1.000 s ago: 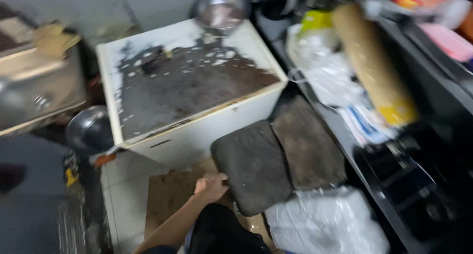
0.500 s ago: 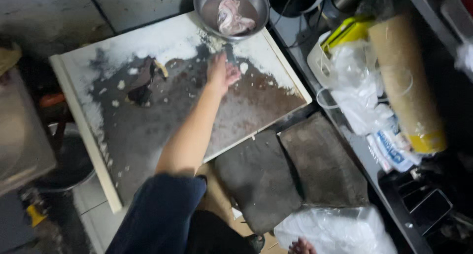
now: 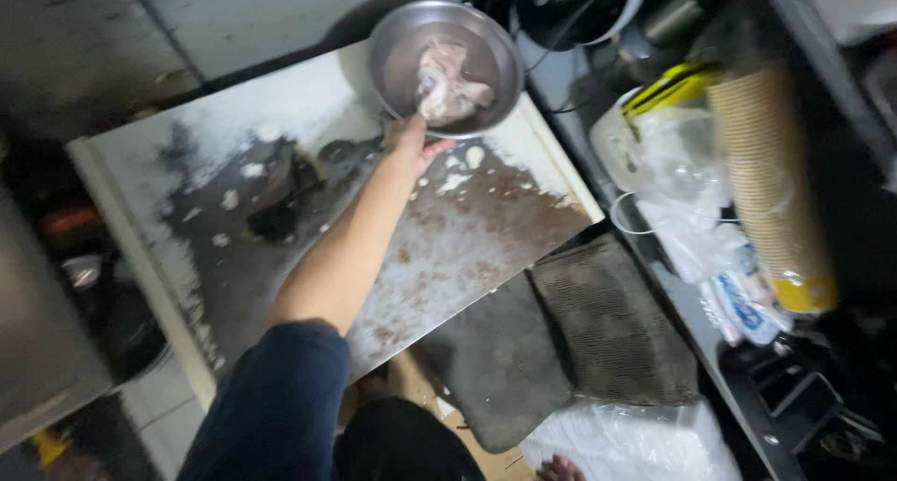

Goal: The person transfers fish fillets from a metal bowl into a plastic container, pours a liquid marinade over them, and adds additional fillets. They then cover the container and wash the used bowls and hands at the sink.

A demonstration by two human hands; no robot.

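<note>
Pale raw meat (image 3: 447, 81) in the steel bowl (image 3: 392, 47), pinched in the left hand (image 3: 411, 137) grip's closed fingers.

1. The bowl (image 3: 447, 65) is dull silver-grey metal.
2. The meat (image 3: 448, 84) in it is pale pink with whitish patches.
3. The board (image 3: 486, 247) is white, stained with dark grey-brown smears and rusty speckles, with small white flecks scattered over it.
4. The sleeve (image 3: 276, 411) is dark navy blue.
5. The two mats (image 3: 561, 341) are dark grey-brown, one with a fine woven texture.
6. The stack of cups (image 3: 771, 187) is tan with fine ridges and a yellow band at its end.
7. The plastic bag (image 3: 691, 191) is clear and whitish.
8. The container (image 3: 663, 89) has a yellow and black stripe.
</note>
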